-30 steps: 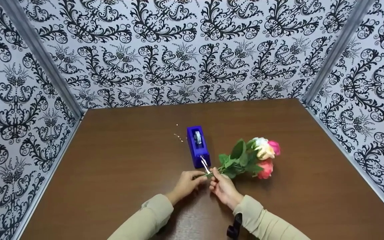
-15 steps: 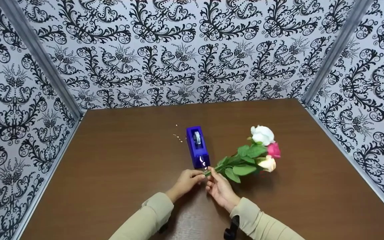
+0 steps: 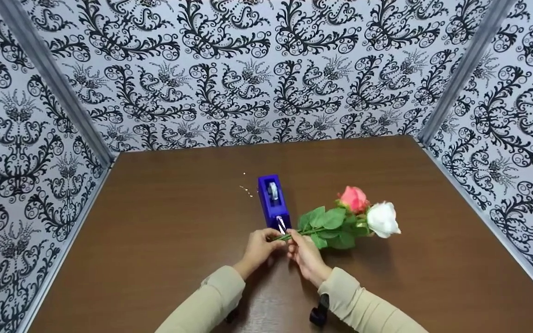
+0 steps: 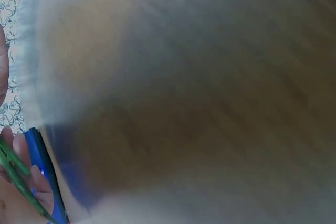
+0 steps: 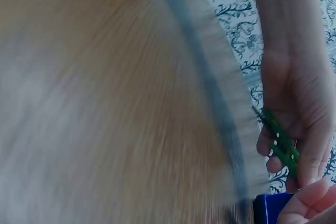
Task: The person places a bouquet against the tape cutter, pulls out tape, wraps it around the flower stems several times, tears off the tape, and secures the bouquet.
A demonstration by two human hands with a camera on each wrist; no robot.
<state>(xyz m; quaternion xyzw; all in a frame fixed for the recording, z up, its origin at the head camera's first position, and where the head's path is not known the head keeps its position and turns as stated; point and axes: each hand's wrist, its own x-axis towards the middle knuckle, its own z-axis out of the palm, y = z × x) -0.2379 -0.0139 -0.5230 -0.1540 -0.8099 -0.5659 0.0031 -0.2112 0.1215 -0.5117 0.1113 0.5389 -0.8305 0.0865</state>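
Observation:
A bunch of artificial roses [image 3: 336,222] lies across in front of the blue tape dispenser [image 3: 271,199], its coral and white blooms to the right. My left hand [image 3: 261,249] pinches the lower ends of the green stems [image 5: 283,148]. Further up the stems, my right hand [image 3: 310,260] holds them between thumb and fingers. A short shiny strip of clear tape [image 3: 281,225] runs from the dispenser's front to the stems between my hands. In the left wrist view, only fingers, green stems [image 4: 21,182] and part of the dispenser show at the left edge.
A brown wooden table [image 3: 178,222] spreads around the hands, with patterned walls [image 3: 229,74] behind and at both sides. Small white bits [image 3: 246,189] lie left of the dispenser. A black strap-like thing [image 3: 319,311] is by the right cuff.
The bunch has been rolled about its stems: different blooms and leaves face up, with coral and white now showing. The stem ends are slightly closer to the dispenser, which stays put.

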